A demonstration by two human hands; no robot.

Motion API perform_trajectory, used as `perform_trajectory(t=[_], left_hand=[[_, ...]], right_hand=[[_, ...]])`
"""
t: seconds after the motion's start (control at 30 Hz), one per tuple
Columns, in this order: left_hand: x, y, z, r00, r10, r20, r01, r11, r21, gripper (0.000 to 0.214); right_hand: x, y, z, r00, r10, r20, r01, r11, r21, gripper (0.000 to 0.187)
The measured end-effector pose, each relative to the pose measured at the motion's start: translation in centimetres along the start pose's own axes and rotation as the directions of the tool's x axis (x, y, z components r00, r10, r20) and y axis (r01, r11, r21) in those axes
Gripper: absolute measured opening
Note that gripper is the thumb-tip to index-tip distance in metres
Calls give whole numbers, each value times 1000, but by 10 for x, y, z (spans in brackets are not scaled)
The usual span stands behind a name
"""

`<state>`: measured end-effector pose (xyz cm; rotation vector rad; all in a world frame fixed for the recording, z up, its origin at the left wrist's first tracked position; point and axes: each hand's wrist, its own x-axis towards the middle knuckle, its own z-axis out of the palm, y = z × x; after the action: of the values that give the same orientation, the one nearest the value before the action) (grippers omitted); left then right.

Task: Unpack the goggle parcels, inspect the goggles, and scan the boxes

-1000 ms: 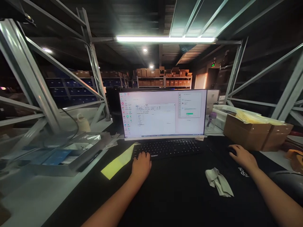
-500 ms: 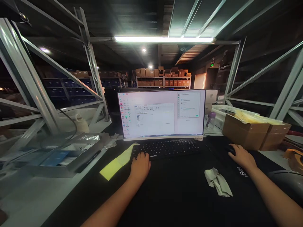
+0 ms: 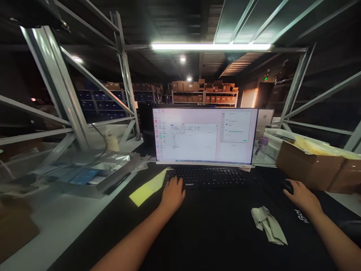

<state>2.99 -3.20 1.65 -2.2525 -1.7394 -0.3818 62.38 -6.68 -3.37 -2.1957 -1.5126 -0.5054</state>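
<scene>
My left hand (image 3: 173, 194) lies palm-down, loosely spread on the keyboard's (image 3: 210, 177) left end, grasping nothing; right hand (image 3: 304, 196) curls around the mouse (image 3: 288, 185).

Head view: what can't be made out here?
All in the head view:
Black mouse: mostly covered by the right hand.
Black rectangular keyboard, some left-side keys: under the left hand.
Wide flat monitor: most text too small.
Rightmost brown cardboard box: cut off by the right edge.

A tube light (image 3: 211, 46) glows beneath the dark ceiling (image 3: 169, 24); beyond, boxes (image 3: 182, 86) line shelves (image 3: 188, 92); a green sign (image 3: 266, 78) shines at right.
</scene>
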Motion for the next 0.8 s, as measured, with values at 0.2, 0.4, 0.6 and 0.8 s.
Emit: perform_trajectory(t=[0.2, 0.4, 0.6, 0.8], left_hand=[[-1, -1, 6, 1000, -17, 7, 18, 999, -36, 50], [0, -3, 5, 999, -14, 34, 16, 998, -56, 52], [-1, -3, 5, 999, -17, 38, 19, 998, -56, 54], [-1, -1, 2, 999, -25, 33, 27, 998, -57, 51]], right_hand=[[7, -5, 2, 999, 26, 42, -28, 998, 55, 54], [7, -2, 3, 996, 43, 72, -49, 996, 73, 60], [4, -3, -1, 994, 68, 86, -75, 993, 87, 63], [6, -1, 2, 996, 57, 72, -65, 992, 111, 62]])
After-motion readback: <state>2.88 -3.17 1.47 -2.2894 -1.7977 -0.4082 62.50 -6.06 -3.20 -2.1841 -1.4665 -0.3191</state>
